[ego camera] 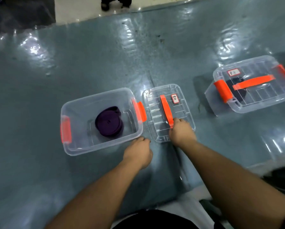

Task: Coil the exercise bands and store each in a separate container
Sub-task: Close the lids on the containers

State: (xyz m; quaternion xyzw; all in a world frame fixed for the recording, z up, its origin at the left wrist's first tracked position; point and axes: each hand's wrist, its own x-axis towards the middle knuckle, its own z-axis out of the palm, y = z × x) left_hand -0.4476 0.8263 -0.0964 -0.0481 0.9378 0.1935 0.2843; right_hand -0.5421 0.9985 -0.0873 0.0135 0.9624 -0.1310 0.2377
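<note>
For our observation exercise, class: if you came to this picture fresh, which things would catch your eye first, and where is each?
First, the coiled purple exercise band lying in the open clear container at left. Next, the loose lid just right of it, where the right hand grips the near end of its orange handle while the left hand rests at the container's near corner. Farther right stands a closed container with orange latches and something dark inside.

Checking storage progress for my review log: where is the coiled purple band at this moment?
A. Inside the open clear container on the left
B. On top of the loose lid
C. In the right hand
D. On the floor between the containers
A: the coiled purple band lies on the bottom of the open container, while the right hand rests on the loose lid beside it.
</note>
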